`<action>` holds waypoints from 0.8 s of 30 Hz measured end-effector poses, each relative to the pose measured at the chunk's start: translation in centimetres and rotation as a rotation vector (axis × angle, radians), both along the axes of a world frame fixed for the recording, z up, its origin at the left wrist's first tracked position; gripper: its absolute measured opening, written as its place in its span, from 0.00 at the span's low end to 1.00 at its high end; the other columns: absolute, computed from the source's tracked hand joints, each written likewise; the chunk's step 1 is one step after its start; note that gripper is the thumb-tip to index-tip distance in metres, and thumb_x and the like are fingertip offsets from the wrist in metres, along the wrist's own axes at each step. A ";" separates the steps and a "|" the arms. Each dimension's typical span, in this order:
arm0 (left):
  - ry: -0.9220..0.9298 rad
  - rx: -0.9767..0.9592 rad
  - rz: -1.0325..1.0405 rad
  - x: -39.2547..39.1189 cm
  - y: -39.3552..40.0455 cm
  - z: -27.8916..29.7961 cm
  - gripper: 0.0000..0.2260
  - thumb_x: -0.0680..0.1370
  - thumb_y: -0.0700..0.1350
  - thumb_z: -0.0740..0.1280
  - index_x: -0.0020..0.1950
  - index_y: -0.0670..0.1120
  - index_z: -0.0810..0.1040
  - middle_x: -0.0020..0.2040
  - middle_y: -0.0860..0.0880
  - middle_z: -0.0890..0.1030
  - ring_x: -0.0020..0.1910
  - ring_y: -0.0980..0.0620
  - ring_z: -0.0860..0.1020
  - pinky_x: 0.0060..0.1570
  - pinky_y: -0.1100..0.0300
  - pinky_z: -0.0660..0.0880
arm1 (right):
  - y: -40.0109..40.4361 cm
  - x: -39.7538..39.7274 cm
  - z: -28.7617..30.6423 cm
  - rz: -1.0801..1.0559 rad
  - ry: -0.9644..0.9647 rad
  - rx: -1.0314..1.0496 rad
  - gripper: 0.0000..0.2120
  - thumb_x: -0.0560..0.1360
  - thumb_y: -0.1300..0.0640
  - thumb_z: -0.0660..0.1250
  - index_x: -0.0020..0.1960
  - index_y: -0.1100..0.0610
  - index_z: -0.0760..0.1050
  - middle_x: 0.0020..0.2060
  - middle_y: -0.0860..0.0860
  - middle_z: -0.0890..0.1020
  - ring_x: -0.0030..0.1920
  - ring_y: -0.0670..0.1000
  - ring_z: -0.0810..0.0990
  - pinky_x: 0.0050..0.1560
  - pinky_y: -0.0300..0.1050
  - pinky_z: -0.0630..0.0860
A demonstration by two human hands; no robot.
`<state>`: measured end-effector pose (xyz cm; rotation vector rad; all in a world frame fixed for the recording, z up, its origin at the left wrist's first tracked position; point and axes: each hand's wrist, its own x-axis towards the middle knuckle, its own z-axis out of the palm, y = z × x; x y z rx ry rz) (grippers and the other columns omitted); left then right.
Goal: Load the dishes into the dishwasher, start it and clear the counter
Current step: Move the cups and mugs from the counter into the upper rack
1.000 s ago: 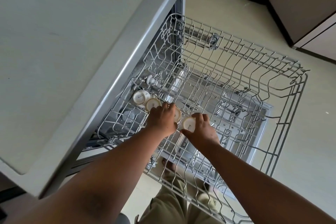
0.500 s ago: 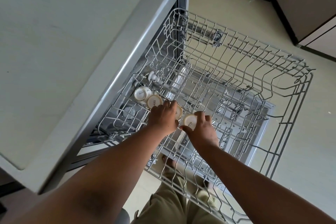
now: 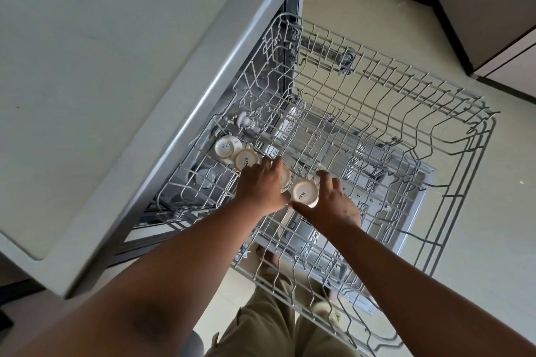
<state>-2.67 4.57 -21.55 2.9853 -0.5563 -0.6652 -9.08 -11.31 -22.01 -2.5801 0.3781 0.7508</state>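
The dishwasher's upper wire rack (image 3: 475,191) is pulled out over the open door. A row of white cups stands upside down along its left side. The first cup (image 3: 227,148) and the second cup (image 3: 246,160) stand free. My left hand (image 3: 261,185) lies over the third cup (image 3: 286,178) with its fingers curled on it, hiding most of it. My right hand (image 3: 333,206) holds the fourth cup (image 3: 305,193) between thumb and fingers, with the cup's base facing up.
The grey countertop (image 3: 101,66) overhangs the dishwasher on the left. The lower rack and open door (image 3: 377,174) show through the wires. Cabinets (image 3: 493,9) line the far wall beyond a pale floor. My legs (image 3: 269,322) stand under the rack's near edge.
Both hands stay on the same two cups. My right hand's fingers have loosened and spread around the fourth cup, showing more of its base. The view has shifted slightly.
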 end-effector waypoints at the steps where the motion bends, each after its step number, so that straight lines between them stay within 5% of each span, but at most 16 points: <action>1: 0.000 -0.003 0.001 0.0 0.0 0.1 0.39 0.70 0.64 0.70 0.72 0.46 0.58 0.65 0.42 0.71 0.58 0.41 0.76 0.55 0.48 0.72 | -0.2 0.0 0.1 0.013 -0.028 -0.030 0.44 0.67 0.24 0.60 0.72 0.48 0.50 0.67 0.54 0.68 0.55 0.59 0.80 0.51 0.54 0.78; 6: -0.059 0.025 -0.010 0.2 0.1 0.9 0.39 0.71 0.67 0.66 0.73 0.47 0.58 0.68 0.41 0.66 0.62 0.40 0.71 0.56 0.49 0.71 | -2.6 -0.2 0.6 -0.125 -0.205 0.016 0.34 0.73 0.28 0.56 0.68 0.49 0.60 0.65 0.54 0.73 0.59 0.56 0.77 0.60 0.55 0.73; 12: -0.131 0.047 0.028 -0.7 0.5 2.9 0.41 0.68 0.70 0.65 0.73 0.50 0.59 0.67 0.44 0.63 0.65 0.42 0.65 0.58 0.49 0.68 | -6.0 -0.6 1.4 -0.321 -0.292 0.066 0.30 0.75 0.29 0.54 0.64 0.52 0.65 0.60 0.55 0.76 0.57 0.56 0.77 0.58 0.56 0.75; 24: -0.288 -0.054 0.015 -7.8 2.2 11.6 0.40 0.74 0.68 0.59 0.79 0.48 0.53 0.80 0.43 0.52 0.77 0.42 0.54 0.74 0.48 0.51 | -2.7 -0.5 9.9 0.371 -0.299 -0.183 0.35 0.76 0.31 0.53 0.75 0.51 0.57 0.72 0.54 0.66 0.71 0.56 0.65 0.70 0.55 0.61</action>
